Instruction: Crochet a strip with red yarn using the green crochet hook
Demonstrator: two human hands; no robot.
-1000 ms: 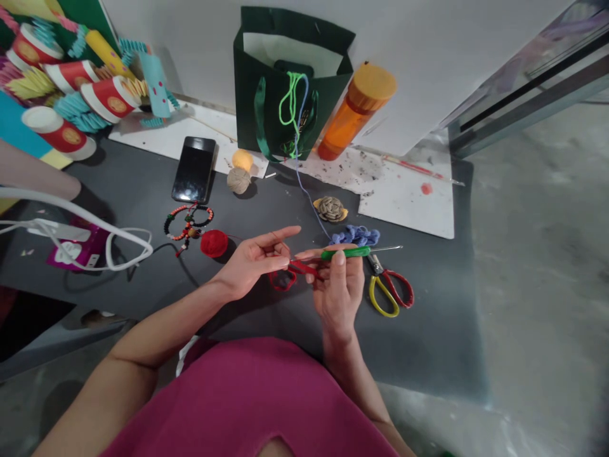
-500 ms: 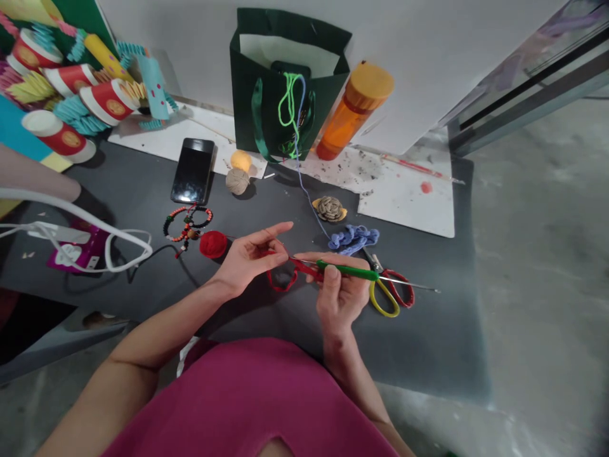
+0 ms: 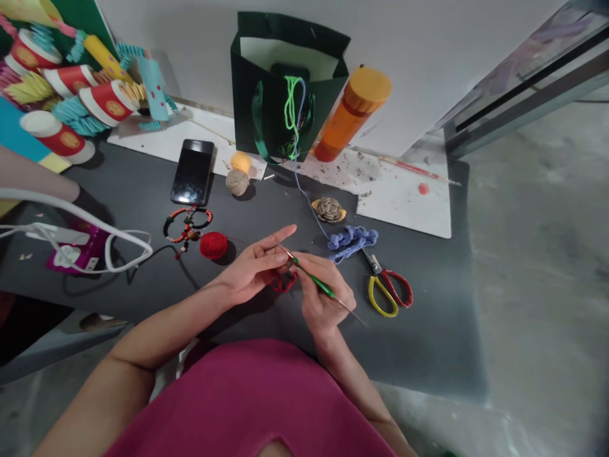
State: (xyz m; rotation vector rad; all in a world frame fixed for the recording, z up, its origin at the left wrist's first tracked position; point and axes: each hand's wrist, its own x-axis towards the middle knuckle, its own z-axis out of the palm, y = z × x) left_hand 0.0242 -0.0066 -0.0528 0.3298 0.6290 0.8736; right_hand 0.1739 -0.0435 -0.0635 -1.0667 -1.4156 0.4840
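Note:
My right hand [image 3: 327, 295] grips a crochet hook [image 3: 314, 279] with a green handle and metal ends. The hook's upper tip lies against the fingers of my left hand [image 3: 254, 266]. That hand pinches a small piece of red crochet work [image 3: 282, 282], which hangs in a loop below the fingers and is partly hidden. My left index finger is stretched out with a strand of yarn over it. A ball of red yarn [image 3: 213, 245] sits just left of my left hand. Right of my right hand lie scissors [image 3: 387, 293] with one yellow and one red handle.
Beyond my hands are blue crochet work [image 3: 353, 240], a brown crocheted flower [image 3: 329, 209], yarn balls [image 3: 237, 182], a phone [image 3: 193, 171] and beaded bracelets [image 3: 187, 225]. A dark green paper bag [image 3: 245, 95] and an orange bottle [image 3: 349, 117] stand behind. White cables [image 3: 128, 238] lie at left.
My right hand has moved left, close against my left hand. The crochet hook has turned from nearly level to a steeper slant, its tip now at my left fingers.

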